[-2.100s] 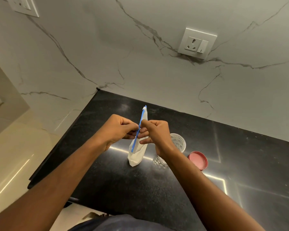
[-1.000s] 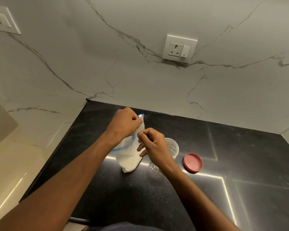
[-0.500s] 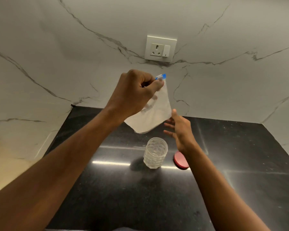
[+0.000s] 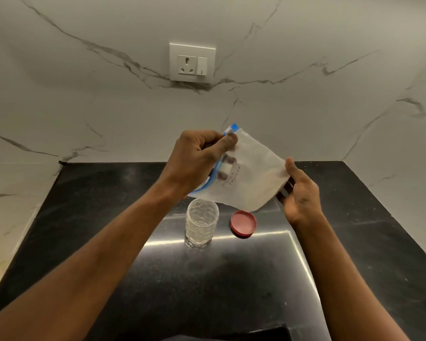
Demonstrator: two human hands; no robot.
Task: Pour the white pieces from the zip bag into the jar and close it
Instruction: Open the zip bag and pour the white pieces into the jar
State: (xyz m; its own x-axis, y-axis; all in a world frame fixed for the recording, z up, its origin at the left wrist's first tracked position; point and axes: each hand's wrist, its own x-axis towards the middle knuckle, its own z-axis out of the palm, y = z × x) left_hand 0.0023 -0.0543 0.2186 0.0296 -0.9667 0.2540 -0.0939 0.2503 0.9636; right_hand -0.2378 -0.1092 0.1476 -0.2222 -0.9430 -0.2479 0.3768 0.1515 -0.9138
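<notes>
A translucent zip bag (image 4: 251, 178) with a blue zip strip and white contents hangs tilted in the air above the counter. My left hand (image 4: 197, 161) grips its zip end, fingers showing through the plastic. My right hand (image 4: 298, 193) holds the bag's far bottom corner, thumb on top and fingers beneath. Directly below the bag's zip end stands a clear textured jar (image 4: 201, 225), uncapped and upright. Its red lid (image 4: 243, 222) lies flat on the counter just right of the jar.
The black stone counter (image 4: 354, 254) fills a corner between white marble walls. A wall socket (image 4: 192, 62) sits on the back wall above the bag. The counter's left edge drops off to a pale floor.
The bag was lifted off the counter by my left hand, then swung over the jar. My right hand, free half a second ago, has taken the bag's bottom corner.
</notes>
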